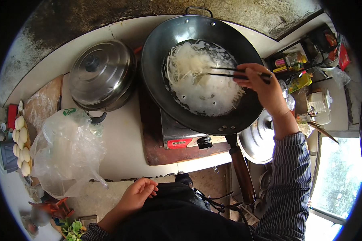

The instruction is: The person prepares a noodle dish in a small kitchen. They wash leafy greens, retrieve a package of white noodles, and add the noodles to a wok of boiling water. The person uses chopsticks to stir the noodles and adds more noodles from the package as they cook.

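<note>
My right hand (258,82) grips a pair of dark chopsticks (223,72) over a large black wok (157,81). Their tips reach into pale, thin noodles (184,60) in white, foamy liquid. The wok sits on a portable stove (181,129) with a black knob, and its wooden handle (242,174) points towards me. My left hand (141,191) rests near my dark apron at the counter's front edge, its fingers loosely curled and nothing visible in it. Whether that hand touches the apron is unclear.
Left of the wok stands a lidded steel pot (104,75), with a clear plastic bag (69,150) before it. Several eggs (23,135) are at the far left. A metal lid (256,141) lies right of the wok, below a black rack (301,54) with packets and jars.
</note>
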`<state>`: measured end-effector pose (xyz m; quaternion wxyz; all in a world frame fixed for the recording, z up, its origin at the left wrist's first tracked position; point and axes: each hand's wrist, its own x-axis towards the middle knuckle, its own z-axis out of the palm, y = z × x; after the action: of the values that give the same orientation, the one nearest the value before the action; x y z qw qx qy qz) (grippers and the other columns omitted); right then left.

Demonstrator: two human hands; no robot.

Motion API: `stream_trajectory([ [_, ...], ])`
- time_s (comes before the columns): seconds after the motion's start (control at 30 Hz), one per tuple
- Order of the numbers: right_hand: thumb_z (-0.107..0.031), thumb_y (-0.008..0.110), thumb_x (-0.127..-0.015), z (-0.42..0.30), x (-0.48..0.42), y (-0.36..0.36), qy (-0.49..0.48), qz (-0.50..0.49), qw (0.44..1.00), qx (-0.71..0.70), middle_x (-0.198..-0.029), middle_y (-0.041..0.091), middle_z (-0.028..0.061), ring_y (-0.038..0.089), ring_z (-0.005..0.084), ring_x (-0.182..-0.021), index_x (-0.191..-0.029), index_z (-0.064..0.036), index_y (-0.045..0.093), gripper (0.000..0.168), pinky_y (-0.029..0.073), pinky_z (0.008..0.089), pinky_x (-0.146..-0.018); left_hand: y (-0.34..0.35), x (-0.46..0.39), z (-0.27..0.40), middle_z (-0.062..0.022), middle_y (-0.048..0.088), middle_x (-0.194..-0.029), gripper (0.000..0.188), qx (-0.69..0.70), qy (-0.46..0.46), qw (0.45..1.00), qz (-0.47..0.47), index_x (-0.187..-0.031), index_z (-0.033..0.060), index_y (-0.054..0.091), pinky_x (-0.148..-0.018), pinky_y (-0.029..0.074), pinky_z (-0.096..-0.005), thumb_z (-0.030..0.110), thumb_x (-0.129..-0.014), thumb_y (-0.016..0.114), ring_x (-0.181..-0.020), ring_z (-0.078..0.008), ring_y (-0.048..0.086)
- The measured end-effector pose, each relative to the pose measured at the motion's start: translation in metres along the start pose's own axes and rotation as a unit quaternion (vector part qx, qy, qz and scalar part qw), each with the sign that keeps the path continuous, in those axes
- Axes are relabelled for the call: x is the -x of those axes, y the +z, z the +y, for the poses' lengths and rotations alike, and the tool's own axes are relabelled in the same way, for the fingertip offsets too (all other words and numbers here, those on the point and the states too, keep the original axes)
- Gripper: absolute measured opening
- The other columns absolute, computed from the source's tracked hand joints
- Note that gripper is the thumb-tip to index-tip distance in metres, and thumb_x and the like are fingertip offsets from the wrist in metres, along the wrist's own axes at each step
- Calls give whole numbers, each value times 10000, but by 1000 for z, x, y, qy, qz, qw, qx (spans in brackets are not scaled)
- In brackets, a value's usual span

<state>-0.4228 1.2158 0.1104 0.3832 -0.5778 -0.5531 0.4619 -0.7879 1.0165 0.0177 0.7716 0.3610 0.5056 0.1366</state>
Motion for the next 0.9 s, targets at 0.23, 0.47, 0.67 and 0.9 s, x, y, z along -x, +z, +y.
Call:
stream_trajectory([
  [0.23,-203,453,-964,7,4,-29,-1,78,997,-13,-1023,621,158,632,228,-937,-1116,45,538,303,512,305,-837,0,3,-8,-60,587,-947,198,9,5,1000,15,-1048,20,538,-761,456,-259,178,-957,463,-844,-122,557],
  [0.47,-252,399,-984,8,24,-28,-56,103,993,23,-1108,590,186,604,238,-1018,-1178,26,513,358,477,297,-879,10,1,-10,-61,586,-947,191,-4,2,1000,-4,-1047,19,537,-760,458,-259,170,-955,465,-845,-122,559],
  [0.67,-246,453,-970,17,29,-19,-85,86,989,88,-1078,600,151,597,206,-1007,-1161,34,523,346,461,279,-879,17,4,-8,-60,585,-947,185,-16,-3,1000,2,-1047,15,532,-762,460,-263,160,-951,469,-848,-126,561],
  [0.9,-274,433,-974,18,38,-15,11,23,998,-55,-1111,590,165,590,227,-1039,-1191,33,504,382,471,299,-896,25,6,-14,-53,582,-942,170,5,10,1000,10,-1041,23,532,-765,460,-262,153,-950,471,-845,-122,557],
])
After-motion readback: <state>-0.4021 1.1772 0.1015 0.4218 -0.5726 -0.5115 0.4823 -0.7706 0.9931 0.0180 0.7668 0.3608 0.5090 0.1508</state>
